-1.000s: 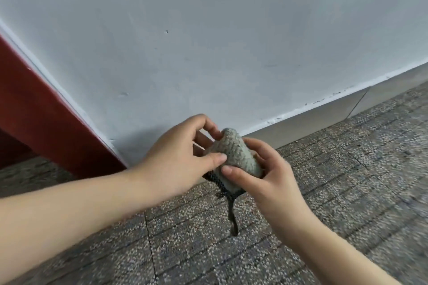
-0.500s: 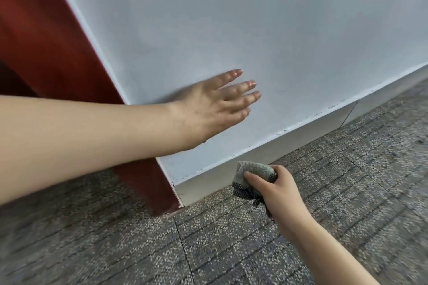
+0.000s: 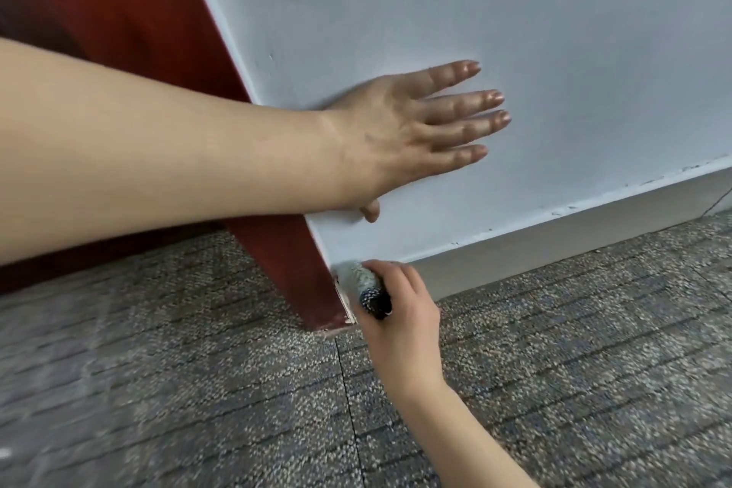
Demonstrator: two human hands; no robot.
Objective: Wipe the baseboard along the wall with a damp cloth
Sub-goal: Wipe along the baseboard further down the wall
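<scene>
A pale baseboard (image 3: 554, 238) runs along the foot of the white wall (image 3: 515, 32), from the wall's left corner off to the right. My right hand (image 3: 400, 313) grips a bunched grey cloth (image 3: 362, 279) with a dark speckled edge and holds it against the baseboard's left end, beside the red frame. My left hand (image 3: 412, 131) lies flat on the wall above, fingers straight and spread, pointing right.
A dark red wooden frame (image 3: 285, 257) meets the wall's left edge and reaches down to the floor. Grey speckled carpet tiles (image 3: 554, 368) cover the floor in front of the baseboard.
A second ago both hands held the cloth. My left hand let go and went flat on the wall. My right hand carried the cloth down and left to the baseboard's end.
</scene>
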